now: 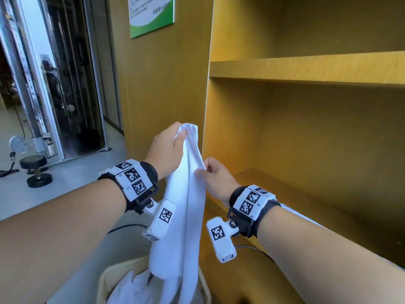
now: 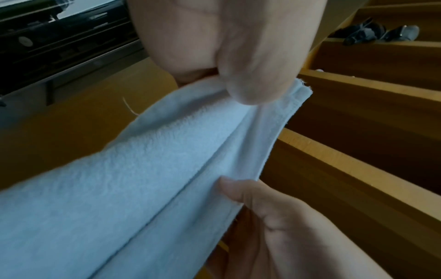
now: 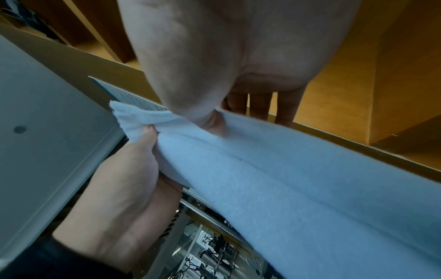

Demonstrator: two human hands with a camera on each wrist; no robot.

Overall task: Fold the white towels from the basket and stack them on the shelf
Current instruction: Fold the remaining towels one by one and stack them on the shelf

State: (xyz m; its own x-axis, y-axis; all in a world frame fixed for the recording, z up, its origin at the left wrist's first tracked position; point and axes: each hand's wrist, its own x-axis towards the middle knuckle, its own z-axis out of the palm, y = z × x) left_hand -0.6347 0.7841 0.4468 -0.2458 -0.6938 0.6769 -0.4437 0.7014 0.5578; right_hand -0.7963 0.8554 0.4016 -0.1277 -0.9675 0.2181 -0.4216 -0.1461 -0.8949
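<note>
Item: white towel (image 1: 186, 194), one, held up lengthwise in front of the yellow shelf unit (image 1: 306, 69). Its upper corner stands above the left fingers; its lower end hangs below both hands into the basket (image 1: 105, 279), onto more white towels (image 1: 135, 286) lying there.

Left hand (image 1: 167, 148): raised, thumb and fingers curled and pinching the top corner of the towel. In the left wrist view the thumb (image 2: 253, 79) presses down on the hemmed edge, the fabric bunched beneath it.

Right hand (image 1: 215, 178): lower, just right of the towel, thumb and forefinger pinching the long edge a little below the left fingers. In the right wrist view the remaining fingers (image 3: 260, 107) extend straight behind the cloth, touching nothing that can be made out.

Shelf unit: open compartments directly beyond the right fingers; the lowest board lies just under the right wrist.

Also present: wrist bands with black-and-white markers (image 1: 133, 178) on both forearms; a green-bordered notice (image 1: 151, 16) on the panel above the left fingers; dumbbell (image 1: 36, 170) on the grey floor, well left of the left hand.
</note>
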